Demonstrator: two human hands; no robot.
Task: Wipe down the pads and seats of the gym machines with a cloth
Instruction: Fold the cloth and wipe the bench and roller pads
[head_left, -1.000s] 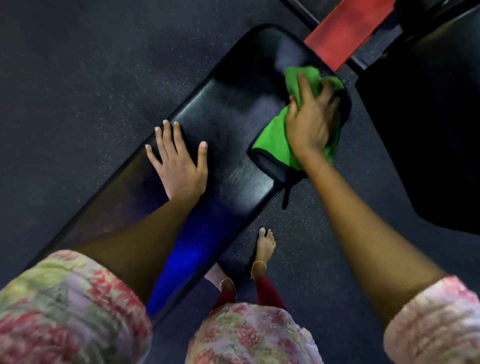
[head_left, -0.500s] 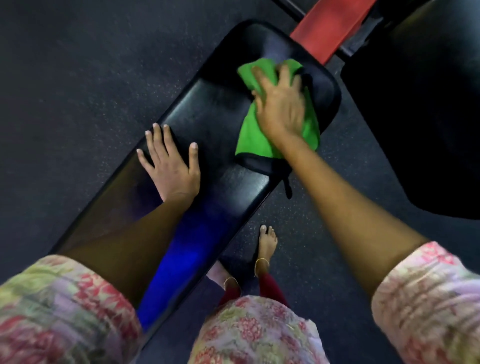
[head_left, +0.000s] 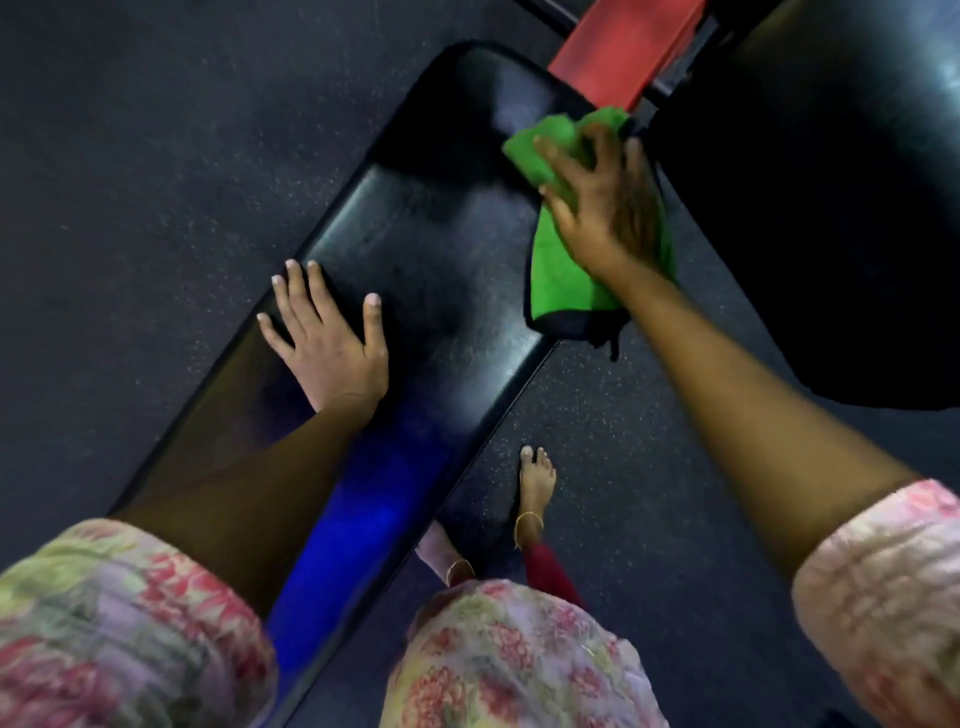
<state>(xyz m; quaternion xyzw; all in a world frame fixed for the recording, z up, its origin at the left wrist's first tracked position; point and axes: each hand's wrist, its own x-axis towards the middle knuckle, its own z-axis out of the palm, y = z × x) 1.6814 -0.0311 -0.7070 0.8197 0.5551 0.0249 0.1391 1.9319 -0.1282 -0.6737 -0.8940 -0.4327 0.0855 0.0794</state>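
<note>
Head camera looks down at our long black bench pad (head_left: 431, 291). Our left hand (head_left: 327, 340) lies flat on its middle, fingers straight, same as before. Our right hand (head_left: 605, 208) presses the green cloth (head_left: 563, 280) with spread fingers. Since half a second ago, the cloth slid from the pad's top middle to its right edge, near the red bar (head_left: 623, 47).

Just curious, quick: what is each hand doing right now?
Left hand: open, flat on the long black padded bench.
Right hand: open, fingers spread, pressing the bright green cloth on it.
</note>
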